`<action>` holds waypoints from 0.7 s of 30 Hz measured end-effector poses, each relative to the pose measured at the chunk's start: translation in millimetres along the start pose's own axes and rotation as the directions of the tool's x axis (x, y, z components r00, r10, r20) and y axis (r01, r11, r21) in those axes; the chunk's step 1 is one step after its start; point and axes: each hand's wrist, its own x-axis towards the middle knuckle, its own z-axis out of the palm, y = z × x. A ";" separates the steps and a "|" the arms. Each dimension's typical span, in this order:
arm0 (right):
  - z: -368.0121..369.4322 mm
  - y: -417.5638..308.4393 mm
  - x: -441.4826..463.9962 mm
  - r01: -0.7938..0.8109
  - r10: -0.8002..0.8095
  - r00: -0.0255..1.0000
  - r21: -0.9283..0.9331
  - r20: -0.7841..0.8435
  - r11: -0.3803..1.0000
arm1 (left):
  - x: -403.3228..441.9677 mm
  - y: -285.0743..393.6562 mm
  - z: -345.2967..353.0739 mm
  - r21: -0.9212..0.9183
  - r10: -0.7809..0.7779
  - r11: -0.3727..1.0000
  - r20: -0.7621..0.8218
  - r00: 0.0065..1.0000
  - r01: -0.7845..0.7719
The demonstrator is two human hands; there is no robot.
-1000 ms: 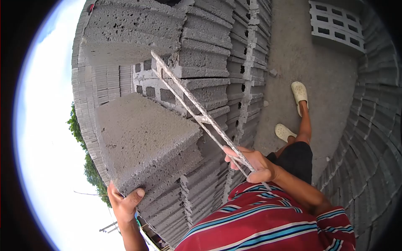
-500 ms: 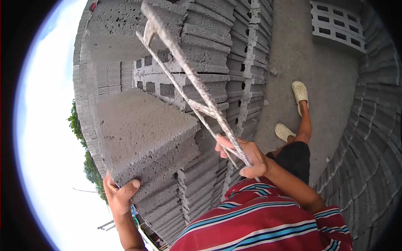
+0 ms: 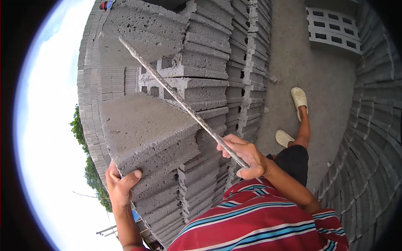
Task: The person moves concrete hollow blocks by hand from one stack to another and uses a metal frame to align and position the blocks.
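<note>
My left hand [image 3: 121, 183] is closed on the near outer corner of a grey hollow concrete block [image 3: 146, 121], its thumb pressed on the face and its fingers partly hidden behind the edge. The block sits on top of a stack, in front of other blocks. My right hand [image 3: 247, 157] grips the lower end of a long, cement-crusted rod tool [image 3: 180, 98] between thumb and fingers. The rod slants up and left across the block and is seen nearly edge-on.
Stacked concrete blocks [image 3: 207, 46] rise on the left, and another wall of stacked blocks [image 3: 364, 138] stands at right. Between them runs a dirt aisle [image 3: 289, 58] with my clogs [image 3: 299, 102]. A block with several holes [image 3: 333, 27] lies at its far end.
The rod tool has turned in my right hand: its two joined bars now line up as one. Its tip has swung down and left. My left hand stays on the block.
</note>
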 end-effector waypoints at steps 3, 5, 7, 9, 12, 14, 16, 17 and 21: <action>-4.2 -16.3 2.6 0.072 -0.072 0.997 -0.010 -0.023 0.997 | 3.2 7.5 2.9 -0.020 0.021 1.000 0.052 0.998 -0.020; -1.0 -17.4 -1.5 0.099 -0.094 0.992 0.055 -0.079 0.994 | 11.0 14.9 3.5 -0.023 0.040 0.999 0.093 0.995 -0.038; 1.4 -27.7 -8.6 0.043 -0.039 0.992 0.033 -0.124 0.998 | 20.0 27.6 4.0 -0.045 0.059 0.998 0.137 0.989 -0.054; 0.3 -42.2 -13.7 0.000 -0.009 0.993 -0.070 -0.122 0.998 | 26.2 28.5 -1.9 0.000 0.065 0.998 0.182 0.981 -0.066; 3.9 -73.7 -1.3 0.086 -0.117 0.992 -0.449 -0.042 0.890 | 25.9 17.3 -14.4 0.197 0.106 0.970 0.188 0.976 -0.143; 22.7 -105.5 15.7 0.151 -0.155 0.987 -0.629 0.049 0.762 | 17.6 12.8 -18.7 0.442 0.182 0.870 0.121 0.976 -0.217; 54.7 -132.7 37.3 0.217 -0.188 0.975 -0.689 0.118 0.692 | 15.4 5.1 -19.1 0.414 0.340 0.837 0.117 0.933 -0.357; 74.3 -145.5 48.4 0.250 -0.194 0.968 -0.711 0.161 0.657 | 13.0 6.6 -19.8 0.427 0.341 0.829 0.127 0.931 -0.362; 183.4 -198.0 106.7 0.214 -0.074 0.976 -0.821 0.206 0.529 | -2.2 -19.7 -2.9 0.660 0.705 0.631 -0.269 0.657 -0.408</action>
